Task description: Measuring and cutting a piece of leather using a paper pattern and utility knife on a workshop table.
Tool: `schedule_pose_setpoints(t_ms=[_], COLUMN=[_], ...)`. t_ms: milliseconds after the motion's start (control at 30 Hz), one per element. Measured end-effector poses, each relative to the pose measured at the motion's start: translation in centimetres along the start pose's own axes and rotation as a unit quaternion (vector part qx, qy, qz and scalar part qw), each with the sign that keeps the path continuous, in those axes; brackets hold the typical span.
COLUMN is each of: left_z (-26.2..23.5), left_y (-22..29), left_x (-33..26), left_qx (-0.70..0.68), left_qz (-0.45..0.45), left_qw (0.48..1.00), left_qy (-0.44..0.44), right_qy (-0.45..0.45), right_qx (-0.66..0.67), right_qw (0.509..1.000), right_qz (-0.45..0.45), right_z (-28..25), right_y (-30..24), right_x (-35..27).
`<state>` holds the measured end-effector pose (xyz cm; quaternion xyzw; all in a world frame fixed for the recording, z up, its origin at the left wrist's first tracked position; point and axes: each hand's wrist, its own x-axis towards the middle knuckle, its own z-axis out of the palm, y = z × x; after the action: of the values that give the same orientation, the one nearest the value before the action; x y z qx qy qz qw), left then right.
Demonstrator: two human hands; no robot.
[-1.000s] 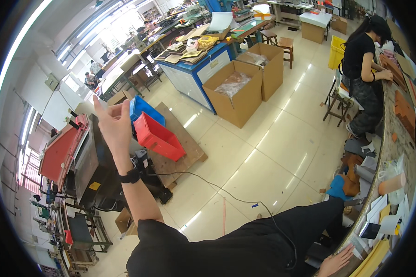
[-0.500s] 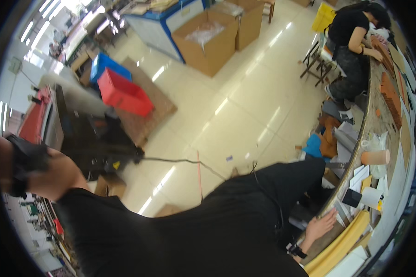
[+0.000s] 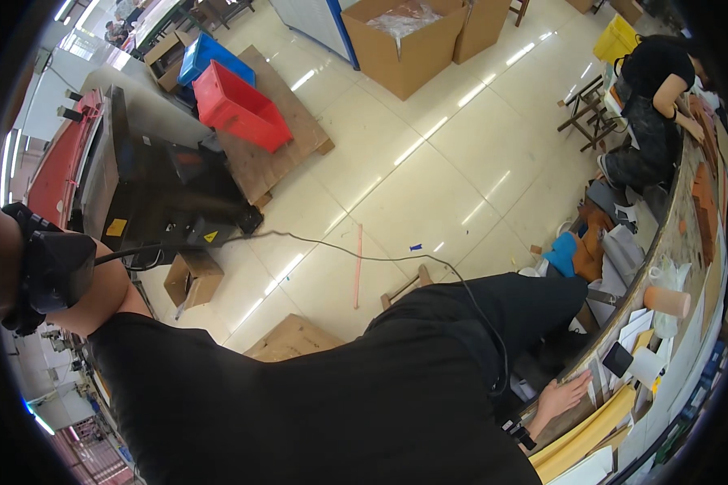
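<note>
My right hand (image 3: 565,396) lies on the edge of the workbench (image 3: 554,432), fingers stretched out, holding nothing. Its fingertips are close to some thin grey strips (image 3: 597,381). Beside it are a long folded yellow sheet (image 3: 584,440), a small black square item (image 3: 619,359) and a white cylinder (image 3: 647,368). My left arm is raised at the far left, with a black device (image 3: 57,271) strapped at the wrist. Only part of my left hand (image 3: 6,271) shows beyond the strap, at the dark rim; its fingers are hidden.
A peach-coloured cylinder (image 3: 667,301) stands along the bench by a clear plastic bag (image 3: 666,271). Scraps (image 3: 594,242) pile beneath. A black cable (image 3: 364,257) crosses the view to the wrist device. Red (image 3: 239,105) and blue (image 3: 214,61) bins rest on a wooden pallet. A co-worker (image 3: 655,105) handles brown pieces.
The whole view has tilted, with the room sliding up and to the right. My right hand stays on the bench edge. The cable has lifted into an arch by the left wrist.
</note>
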<state>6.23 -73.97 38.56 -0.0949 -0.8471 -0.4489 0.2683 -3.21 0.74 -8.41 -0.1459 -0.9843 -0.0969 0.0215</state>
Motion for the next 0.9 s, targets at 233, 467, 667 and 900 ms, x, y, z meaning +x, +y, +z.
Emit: schedule_pose_setpoints(t_ms=[233, 467, 667, 900], left_z=[1.2, 7.5, 18.4, 20.3], left_y=[-0.6, -4.3, -7.3, -9.7], left_x=[-0.5, -1.7, -1.6, 0.5], left_qx=[-0.059, -0.419, -0.772, -0.711], left_qz=[-0.026, -0.137, -0.005, 0.154], left_qw=[0.998, 0.886, 0.528, 0.384], left_qy=[-0.014, -0.145, -0.354, -0.568], right_qy=[-0.015, 0.009, 0.004, -0.009], right_qx=[-0.008, 0.000, 0.008, -0.011], right_qw=[1.000, 1.000, 1.000, 0.999], right_qz=[0.022, 0.013, 0.024, 0.035], right_z=[0.3, 0.1, -0.6, -0.7], right_y=[-0.3, -0.5, -1.3, -1.3], right_x=[-0.1, -0.5, -0.6, -0.5])
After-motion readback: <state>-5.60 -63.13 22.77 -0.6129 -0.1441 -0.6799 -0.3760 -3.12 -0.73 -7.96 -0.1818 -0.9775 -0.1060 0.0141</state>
